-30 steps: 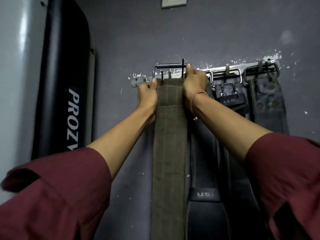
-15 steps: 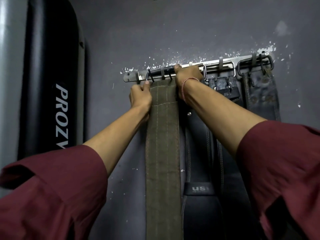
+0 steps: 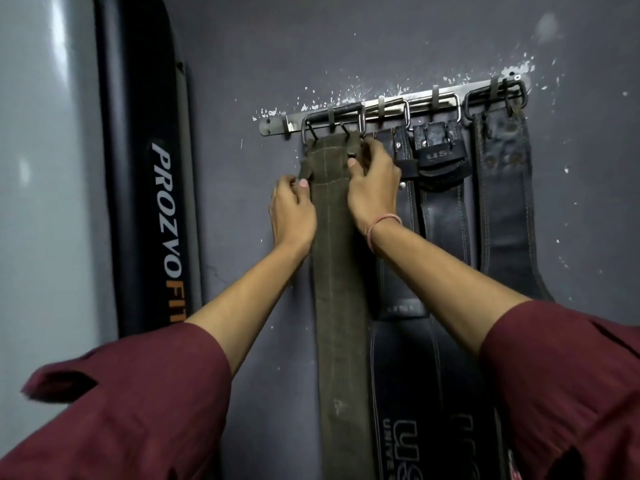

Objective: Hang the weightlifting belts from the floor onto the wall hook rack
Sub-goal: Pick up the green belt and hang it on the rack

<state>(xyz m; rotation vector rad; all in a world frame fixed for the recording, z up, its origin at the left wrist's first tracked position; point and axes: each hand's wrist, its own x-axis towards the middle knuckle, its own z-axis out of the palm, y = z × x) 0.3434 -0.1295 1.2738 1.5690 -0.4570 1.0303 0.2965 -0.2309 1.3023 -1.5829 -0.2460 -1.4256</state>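
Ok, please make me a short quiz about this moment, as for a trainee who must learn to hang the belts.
1. True or false: the olive belt hangs by its buckle from the hook rack.
2. The left hand pinches the olive belt at: A its left edge; B its buckle; C its lower end.
3. Which wrist wears a thin bracelet?
Key: 1 true; 2 A; 3 the right one.

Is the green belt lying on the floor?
No, the green belt hangs by its buckle from the hook rack.
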